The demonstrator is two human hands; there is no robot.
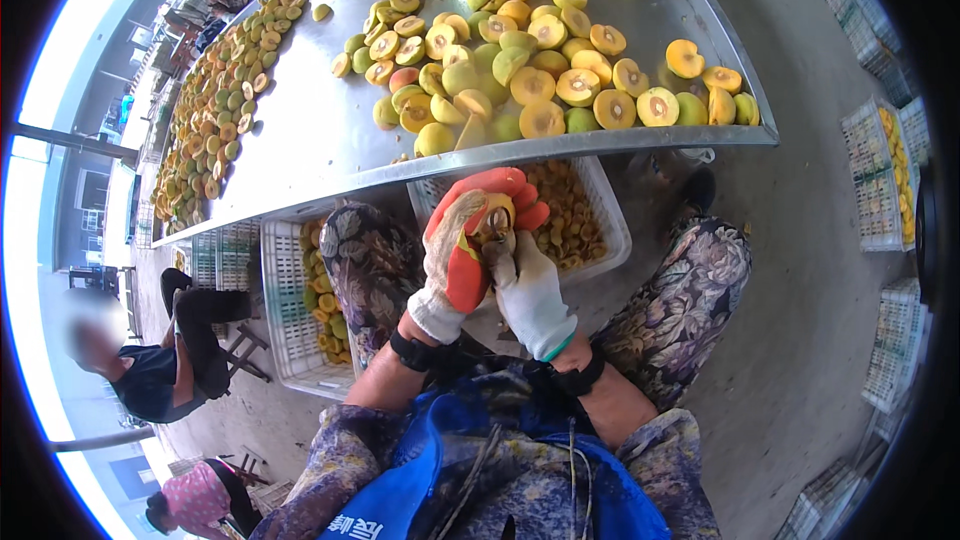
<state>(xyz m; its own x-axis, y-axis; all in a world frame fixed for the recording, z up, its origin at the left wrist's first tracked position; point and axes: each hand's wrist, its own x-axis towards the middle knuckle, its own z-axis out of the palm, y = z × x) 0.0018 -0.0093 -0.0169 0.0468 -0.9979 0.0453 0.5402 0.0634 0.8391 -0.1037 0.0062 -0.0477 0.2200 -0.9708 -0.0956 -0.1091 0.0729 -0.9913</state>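
Observation:
My left hand [452, 252], in a white work glove with an orange-red coated palm and fingers, is closed around a cut fruit half [494, 218] with yellow flesh and a brown centre. Against that centre presses my right hand [533, 298], gloved in white. Its fingers are closed, and a small dark item may be between them, too hidden to name. Both hands meet just off the near edge of a metal table [330, 180]. On the table lies a heap of halved yellow-green fruit [532, 86], many halves showing brown stones or hollows.
A white crate [607, 202] of brownish pieces stands beneath the table edge, between my knees. Left of my legs is another crate [283, 315] with fruit halves. More fruit [215, 110] covers the table's left side. Co-workers sit at left; stacked crates [868, 175] line the right.

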